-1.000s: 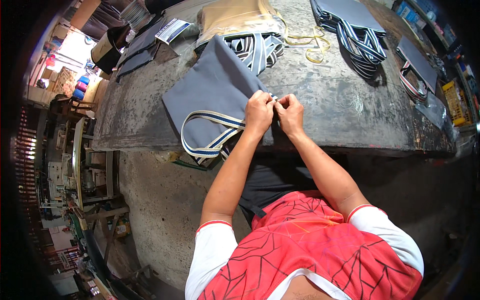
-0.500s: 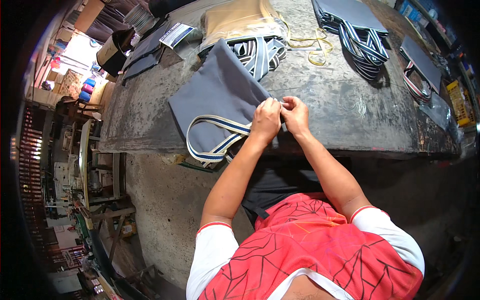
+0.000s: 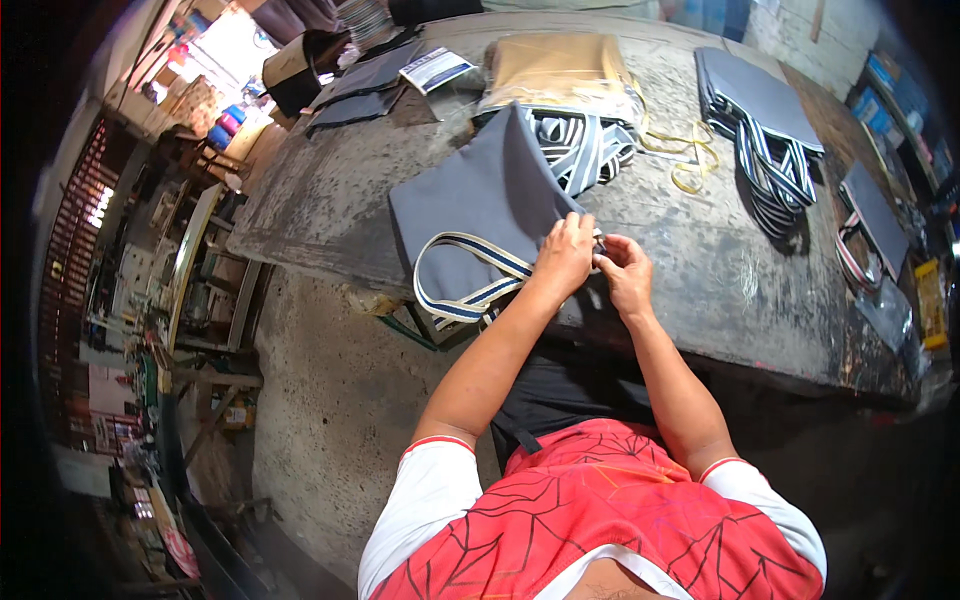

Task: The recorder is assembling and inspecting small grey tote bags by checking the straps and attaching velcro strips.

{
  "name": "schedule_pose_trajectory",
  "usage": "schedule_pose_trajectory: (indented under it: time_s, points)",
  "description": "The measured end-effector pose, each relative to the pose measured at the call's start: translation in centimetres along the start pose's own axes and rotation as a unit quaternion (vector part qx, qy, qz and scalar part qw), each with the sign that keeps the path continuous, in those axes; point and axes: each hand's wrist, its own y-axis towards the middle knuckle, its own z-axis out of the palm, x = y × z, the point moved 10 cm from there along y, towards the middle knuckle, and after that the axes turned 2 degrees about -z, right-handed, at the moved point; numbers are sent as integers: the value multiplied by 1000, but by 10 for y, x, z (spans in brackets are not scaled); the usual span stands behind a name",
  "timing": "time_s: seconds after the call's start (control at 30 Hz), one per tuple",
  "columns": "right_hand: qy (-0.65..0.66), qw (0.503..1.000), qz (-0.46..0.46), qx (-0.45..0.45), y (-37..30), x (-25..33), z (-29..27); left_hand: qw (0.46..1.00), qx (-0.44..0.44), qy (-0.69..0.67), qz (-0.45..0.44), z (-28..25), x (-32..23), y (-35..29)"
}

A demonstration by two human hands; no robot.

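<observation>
A grey fabric tote bag [image 3: 455, 195] lies on the table near its front edge, its open rim curving up. From it a cream and navy striped webbing handle [image 3: 470, 312] loops out to the left, slightly over the table edge. My left hand [image 3: 567, 255] grips the bag at its right-hand rim, fingers curled over the fabric. Close beside it, my right hand [image 3: 626, 275] pinches, thumb against fingers, at a small light and dark piece by the rim. What exactly sits in that pinch is too small and covered to make out.
Behind the bag lies a plastic-wrapped tan bundle [image 3: 555, 70] with striped straps [image 3: 580, 150] in front. A yellow ribbon [image 3: 690, 175] trails beside it. Stacked grey bags [image 3: 760, 100] lie far right; grey pieces and a printed card [image 3: 437, 70] lie far left on the dark table [image 3: 320, 215].
The view has shifted, so the table sits lower and tilted. My right hand has drawn slightly apart from the left and its fingers have changed position; my left hand still holds the bag.
</observation>
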Motion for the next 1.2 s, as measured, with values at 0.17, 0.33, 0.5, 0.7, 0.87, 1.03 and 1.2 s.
schedule_pose_trajectory:
  time_s: [0.17, 0.33, 0.5, 0.7, 0.87, 1.03, 1.2]
  points:
    - [-23, 1000, 6, 13, 2, -6, -1, 997, -10, 37, 72, 2, -17, 2]
    - [26, 998, 59, -8, 0, -22, -6, 994, 35, 33, 98, 8, -24, 3]
    - [44, 998, 28, 17, -2, 7, 7, 996, 27, 0, 82, -7, -20, 10]
    - [53, 993, 105, -6, -7, -13, 7, 993, 56, -27, 101, 0, -17, 3]
    - [81, 996, 47, 9, -17, 16, 23, 995, 10, -45, 94, -16, -15, 4]
    - [96, 988, 97, -72, -14, -23, 7, 994, 32, -84, 61, -5, -8, 0]
    - [79, 990, 106, 55, -17, -12, 30, 993, 45, -100, 51, -2, 0, -5]
